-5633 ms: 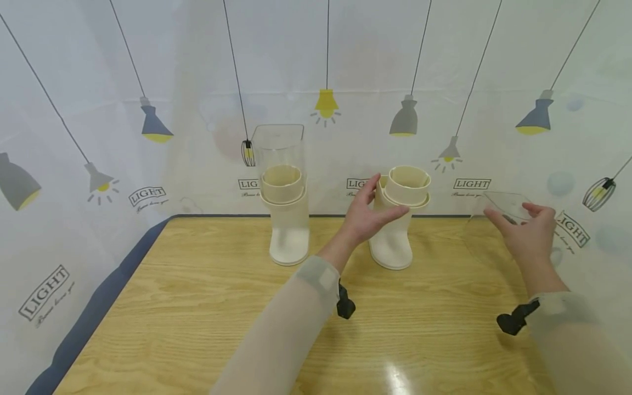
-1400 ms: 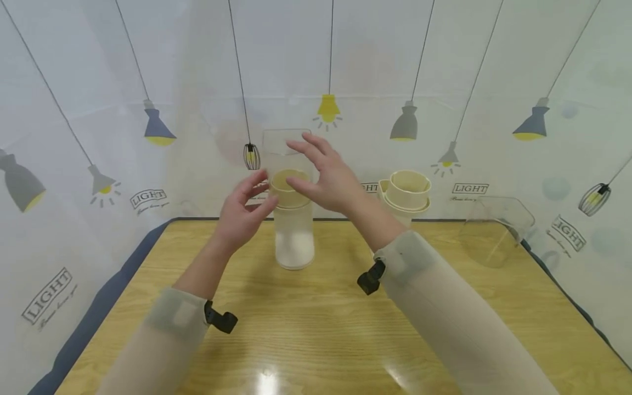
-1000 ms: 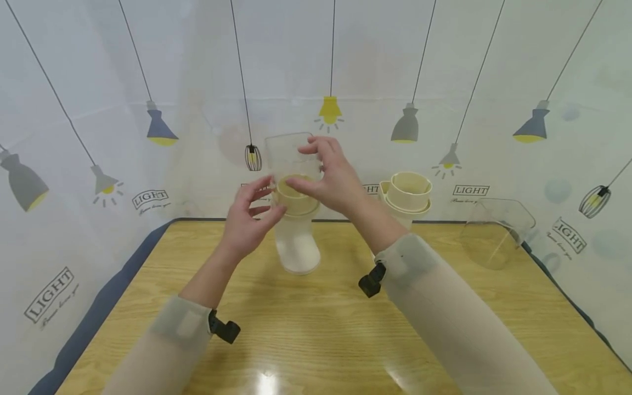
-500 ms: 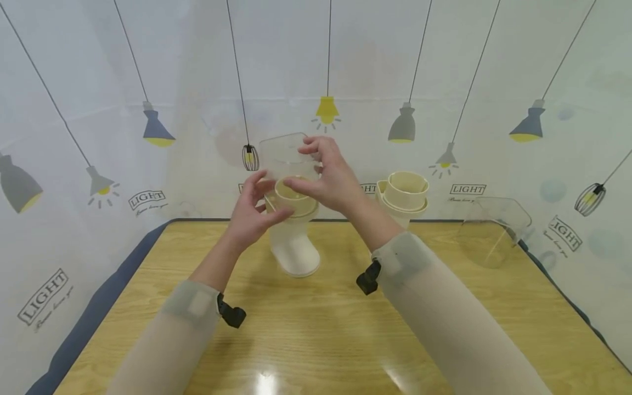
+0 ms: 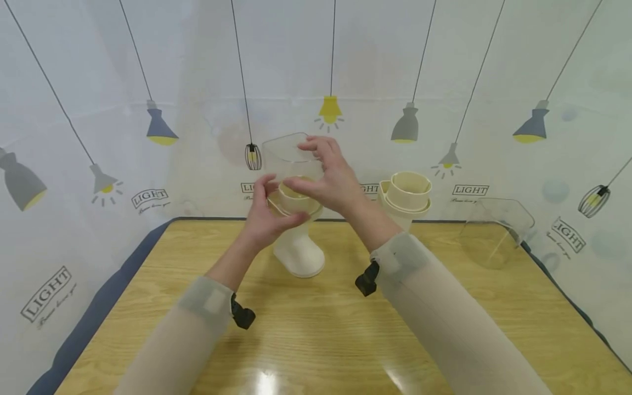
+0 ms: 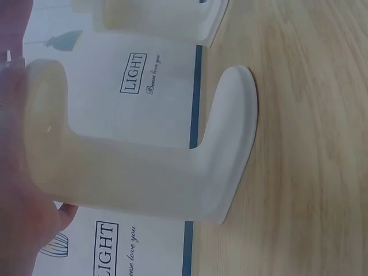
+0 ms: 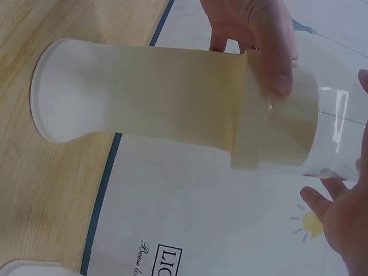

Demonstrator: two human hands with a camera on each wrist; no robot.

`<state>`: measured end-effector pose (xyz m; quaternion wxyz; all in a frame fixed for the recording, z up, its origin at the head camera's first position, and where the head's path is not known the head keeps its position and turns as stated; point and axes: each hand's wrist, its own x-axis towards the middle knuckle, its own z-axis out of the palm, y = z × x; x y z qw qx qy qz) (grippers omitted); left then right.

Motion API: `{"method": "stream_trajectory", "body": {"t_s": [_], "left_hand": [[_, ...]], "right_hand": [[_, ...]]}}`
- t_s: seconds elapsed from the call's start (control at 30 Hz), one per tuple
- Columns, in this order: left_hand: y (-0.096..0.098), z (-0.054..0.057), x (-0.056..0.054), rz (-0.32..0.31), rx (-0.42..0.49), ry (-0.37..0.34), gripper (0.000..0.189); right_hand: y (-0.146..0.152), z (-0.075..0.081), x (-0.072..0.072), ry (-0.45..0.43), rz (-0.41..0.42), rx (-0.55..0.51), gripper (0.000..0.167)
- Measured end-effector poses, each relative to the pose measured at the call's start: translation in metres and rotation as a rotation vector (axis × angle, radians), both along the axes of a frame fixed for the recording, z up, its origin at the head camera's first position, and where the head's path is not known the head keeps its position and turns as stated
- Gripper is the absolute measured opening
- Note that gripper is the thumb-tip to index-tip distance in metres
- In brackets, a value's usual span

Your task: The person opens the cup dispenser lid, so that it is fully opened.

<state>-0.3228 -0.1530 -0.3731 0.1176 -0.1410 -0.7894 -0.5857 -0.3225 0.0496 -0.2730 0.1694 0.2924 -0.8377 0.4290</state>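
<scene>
A cream plastic dispenser stand [image 5: 298,255] with a boot-shaped foot stands on the table, left of centre. On its round top collar sits a clear open-topped container [image 5: 286,151], its lower end around the collar's inner ring. My left hand [image 5: 269,216] grips the collar from the left, thumb across the front; in the right wrist view its thumb lies against the clear wall over the cream ring. Higher up, my right hand [image 5: 331,175] holds the clear container from the right with bent fingers. The left wrist view shows the stand's column [image 6: 144,172] below the left palm.
A second cream stand [image 5: 407,192] is to the right, partly behind my right forearm. Farther right, another clear container [image 5: 496,233] rests near the table's back edge. A printed cloth backdrop [image 5: 197,137] rises behind the wooden table [image 5: 306,340].
Earlier my right hand was at the loose container on the right and my left at the second stand. Recently the left hand has slid rightward around the collar, and the stand's foot has swung right.
</scene>
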Motion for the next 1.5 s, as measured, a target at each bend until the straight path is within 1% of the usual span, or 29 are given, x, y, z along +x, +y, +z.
{"method": "stream_trajectory", "body": {"t_s": [0.1,0.23,0.37,0.5,0.63,0.7,0.77,0.9,0.97,1.1,1.23,1.33,1.5], "left_hand": [[0.005,0.001,0.002,0.032,-0.021,-0.006,0.119],[0.011,0.003,0.004,0.039,-0.038,-0.006,0.118],[0.014,0.003,0.006,0.066,-0.046,-0.024,0.119],[0.015,0.002,0.006,0.107,-0.061,-0.027,0.123],[0.017,0.002,0.003,0.12,-0.074,-0.017,0.122],[0.017,0.002,0.002,0.116,-0.076,-0.025,0.121],[0.016,0.002,0.001,0.113,-0.079,-0.034,0.12],[0.013,0.0,0.001,0.113,-0.084,-0.035,0.121],[0.012,0.0,0.001,0.115,-0.085,-0.032,0.122],[0.011,-0.001,0.0,0.111,-0.086,-0.041,0.123],[0.011,-0.001,-0.002,0.102,-0.093,-0.056,0.123],[0.01,-0.001,-0.003,0.097,-0.102,-0.051,0.123],[0.006,0.001,-0.003,0.101,-0.114,-0.021,0.125]], "right_hand": [[-0.008,-0.003,0.003,-0.004,-0.051,-0.045,0.079],[-0.021,-0.006,0.008,-0.048,-0.131,-0.12,0.086],[-0.031,-0.009,0.011,-0.068,-0.183,-0.177,0.09],[-0.036,-0.011,0.01,-0.054,-0.221,-0.188,0.085],[-0.038,-0.009,0.008,-0.038,-0.253,-0.215,0.078],[-0.039,-0.007,0.007,-0.05,-0.267,-0.236,0.076],[-0.04,-0.005,0.008,-0.082,-0.281,-0.253,0.075],[-0.043,-0.002,0.008,-0.131,-0.29,-0.286,0.073],[-0.044,-0.001,0.009,-0.138,-0.289,-0.293,0.073],[-0.045,-0.001,0.01,-0.137,-0.289,-0.282,0.072],[-0.046,-0.001,0.012,-0.119,-0.302,-0.228,0.072],[-0.046,0.0,0.012,-0.106,-0.313,-0.199,0.072],[-0.046,0.002,0.009,-0.11,-0.311,-0.236,0.072]]}}
